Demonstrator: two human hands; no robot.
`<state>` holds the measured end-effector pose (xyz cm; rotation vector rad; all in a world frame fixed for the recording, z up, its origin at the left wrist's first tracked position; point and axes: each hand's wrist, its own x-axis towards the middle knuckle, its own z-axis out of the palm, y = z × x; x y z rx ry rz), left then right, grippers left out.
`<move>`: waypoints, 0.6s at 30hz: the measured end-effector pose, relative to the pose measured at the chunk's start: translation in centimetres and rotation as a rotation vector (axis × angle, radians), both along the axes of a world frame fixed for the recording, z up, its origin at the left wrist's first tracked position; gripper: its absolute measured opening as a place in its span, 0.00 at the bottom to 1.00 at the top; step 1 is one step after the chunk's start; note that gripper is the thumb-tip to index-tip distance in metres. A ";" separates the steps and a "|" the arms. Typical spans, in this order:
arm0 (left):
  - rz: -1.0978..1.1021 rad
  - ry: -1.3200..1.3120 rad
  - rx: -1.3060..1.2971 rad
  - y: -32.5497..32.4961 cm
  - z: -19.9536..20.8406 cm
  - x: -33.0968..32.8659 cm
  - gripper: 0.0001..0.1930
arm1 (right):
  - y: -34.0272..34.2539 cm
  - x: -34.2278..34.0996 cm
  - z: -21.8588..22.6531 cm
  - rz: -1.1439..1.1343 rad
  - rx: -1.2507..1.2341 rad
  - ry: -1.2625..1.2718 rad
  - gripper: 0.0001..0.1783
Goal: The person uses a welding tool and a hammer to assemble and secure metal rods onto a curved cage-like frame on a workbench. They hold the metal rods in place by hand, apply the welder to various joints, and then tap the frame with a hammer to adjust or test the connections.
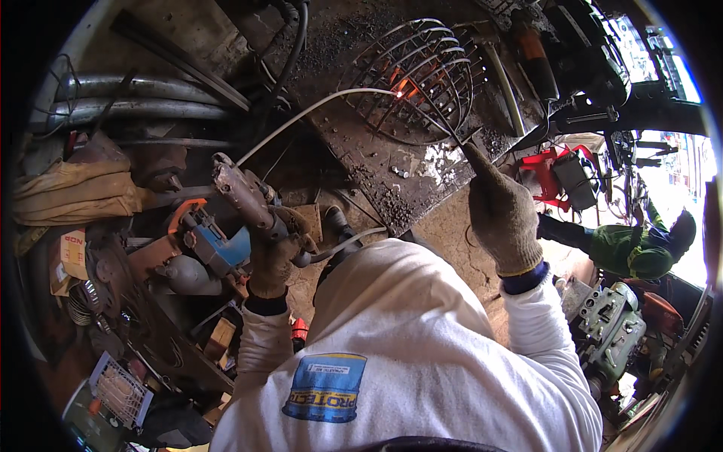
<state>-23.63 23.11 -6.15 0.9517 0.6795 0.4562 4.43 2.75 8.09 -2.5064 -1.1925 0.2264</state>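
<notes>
Head view: left hand (273, 262) gripped a torch-like tool (245, 199) near-left of the tabletop wire cage (443, 69); right hand (502, 215) clasped a dark rod (450, 132) near-right of it. Orange glowed at the curved tube's (305, 111) tip; a slipped grip could have misdirected heat.

head-worn | facing down (fisheye, edges bending) | near left hand (273, 264), right hand (503, 220)
</notes>
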 end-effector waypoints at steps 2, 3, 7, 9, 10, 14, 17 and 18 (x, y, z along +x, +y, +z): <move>0.020 0.007 -0.050 0.0 0.2 0.1 0.17 | 0.0 0.0 0.0 -0.011 -0.012 0.016 0.29; 0.026 -0.004 -0.042 0.0 0.3 0.0 0.18 | 0.0 0.0 0.0 -0.002 -0.012 -0.004 0.29; -0.092 0.198 0.506 0.1 -0.4 -1.0 0.19 | 0.2 -0.2 0.4 -0.020 -0.035 -0.002 0.29; -0.101 0.292 0.939 -0.3 -0.2 -1.1 0.18 | 0.0 -0.1 0.0 -0.009 0.001 -0.009 0.29; -0.116 0.336 1.155 -0.4 0.2 -0.9 0.17 | 0.0 0.0 -0.2 0.003 0.036 -0.016 0.29; -0.050 0.132 -0.001 -0.2 4.5 0.6 0.14 | 0.1 0.0 -0.2 -0.017 -0.016 0.023 0.28; 0.045 -0.102 -0.038 0.7 3.1 0.4 0.12 | -0.2 0.4 -1.3 0.076 0.202 -0.115 0.27; -0.028 0.175 0.122 1.0 3.4 0.1 0.12 | -0.2 0.2 -0.8 0.055 0.125 -0.090 0.27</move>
